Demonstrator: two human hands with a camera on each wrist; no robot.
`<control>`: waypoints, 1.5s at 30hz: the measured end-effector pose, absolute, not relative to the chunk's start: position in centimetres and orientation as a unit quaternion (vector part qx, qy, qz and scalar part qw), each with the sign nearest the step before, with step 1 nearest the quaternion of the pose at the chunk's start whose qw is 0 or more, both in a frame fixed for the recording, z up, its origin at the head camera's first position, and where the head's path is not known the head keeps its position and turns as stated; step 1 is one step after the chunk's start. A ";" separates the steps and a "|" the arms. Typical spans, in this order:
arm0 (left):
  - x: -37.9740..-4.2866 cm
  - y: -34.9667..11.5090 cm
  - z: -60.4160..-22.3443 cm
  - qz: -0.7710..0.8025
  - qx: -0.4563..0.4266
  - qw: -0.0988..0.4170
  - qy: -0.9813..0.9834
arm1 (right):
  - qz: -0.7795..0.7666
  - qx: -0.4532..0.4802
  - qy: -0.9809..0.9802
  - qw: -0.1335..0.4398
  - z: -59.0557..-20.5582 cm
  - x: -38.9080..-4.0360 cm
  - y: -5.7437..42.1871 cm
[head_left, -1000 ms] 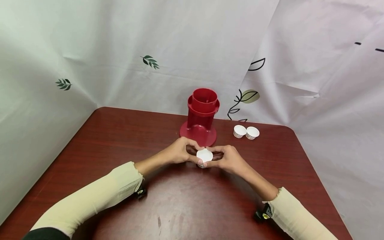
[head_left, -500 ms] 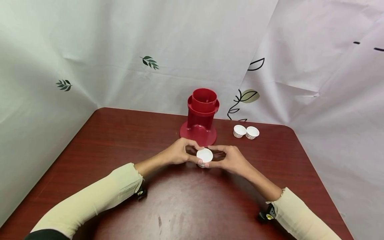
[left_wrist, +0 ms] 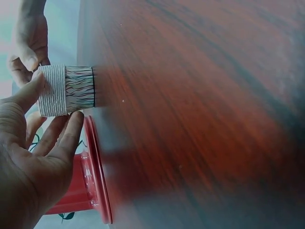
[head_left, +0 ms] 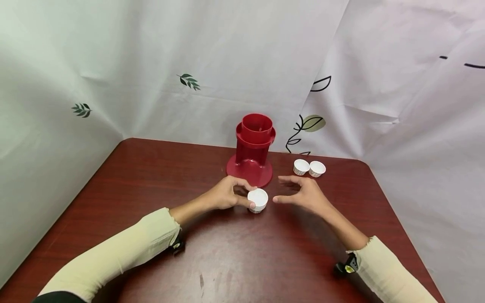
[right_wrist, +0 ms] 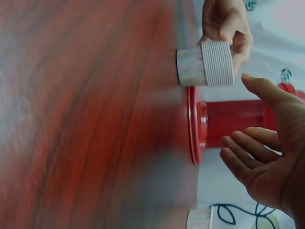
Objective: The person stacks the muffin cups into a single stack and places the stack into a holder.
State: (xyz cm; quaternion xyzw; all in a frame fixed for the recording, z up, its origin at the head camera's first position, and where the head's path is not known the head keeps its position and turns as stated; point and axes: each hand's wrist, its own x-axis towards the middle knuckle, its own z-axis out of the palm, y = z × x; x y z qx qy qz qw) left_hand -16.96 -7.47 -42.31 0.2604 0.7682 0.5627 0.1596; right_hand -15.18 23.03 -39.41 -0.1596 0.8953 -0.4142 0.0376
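A stack of nested white paper cups (head_left: 258, 199) with patterned sides stands upright on the table. My left hand (head_left: 227, 193) holds it from the left, thumb in front and fingers behind. The wrist views show many rims layered at the top of the stack (left_wrist: 53, 90). To the right of the stack is my right hand (head_left: 308, 194), apart from it, thumb and fingers spread with nothing between them. Just behind the stack stands a red plastic holder (head_left: 251, 153) with a round base and an open cylinder on top.
Two single paper cups, a left one (head_left: 301, 167) and a right one (head_left: 317, 169), stand side by side at the back right. The brown wooden table (head_left: 235, 261) ends at a white cloth backdrop (head_left: 151, 97) with leaf prints.
My right hand has let go of the cup stack and moved away to the right, its fingers now apart from it. The left hand keeps its hold in the same place.
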 end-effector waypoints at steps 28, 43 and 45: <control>-16.8 -7.5 -42.6 0.599 0.246 0.179 0.741 | -0.420 -0.095 0.903 0.003 -39.2 -17.4 27.8; -17.0 -7.6 -42.6 0.598 0.255 0.175 0.740 | -0.405 -0.076 0.911 -0.014 -38.8 -18.1 29.1; -17.0 -7.5 -42.6 0.598 0.255 0.175 0.739 | -0.400 -0.071 0.913 -0.018 -38.7 -18.2 29.3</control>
